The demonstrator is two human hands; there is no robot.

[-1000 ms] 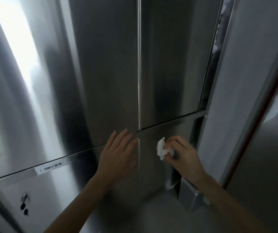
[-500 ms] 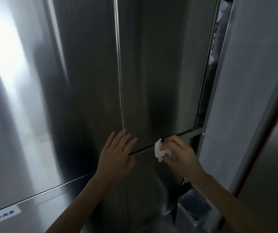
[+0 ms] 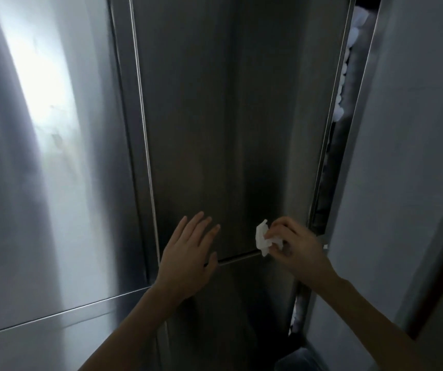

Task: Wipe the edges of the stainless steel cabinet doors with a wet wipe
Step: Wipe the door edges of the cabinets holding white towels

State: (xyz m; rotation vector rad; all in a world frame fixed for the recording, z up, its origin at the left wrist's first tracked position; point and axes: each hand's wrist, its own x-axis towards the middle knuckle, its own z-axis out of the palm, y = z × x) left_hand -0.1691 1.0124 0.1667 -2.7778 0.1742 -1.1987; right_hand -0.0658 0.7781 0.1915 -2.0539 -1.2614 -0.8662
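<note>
A tall stainless steel cabinet door [image 3: 228, 129] fills the middle of the head view, with a second door [image 3: 41, 156] to its left. My right hand [image 3: 295, 247] pinches a crumpled white wet wipe [image 3: 263, 238] and holds it against the lower right part of the middle door, just above the door's bottom edge [image 3: 239, 257]. My left hand [image 3: 188, 258] lies flat on the same door with fingers straight, its thumb across the bottom edge.
A narrow dark gap [image 3: 332, 156] runs along the door's right side, with white objects [image 3: 344, 62] showing inside it. A grey wall panel [image 3: 402, 156] stands close on the right. A bin's rim [image 3: 300, 360] shows at the bottom.
The view has swung right and up, so the seam between the doors now lies further left. Both hands stay at the door's bottom edge, the wipe still pinched.
</note>
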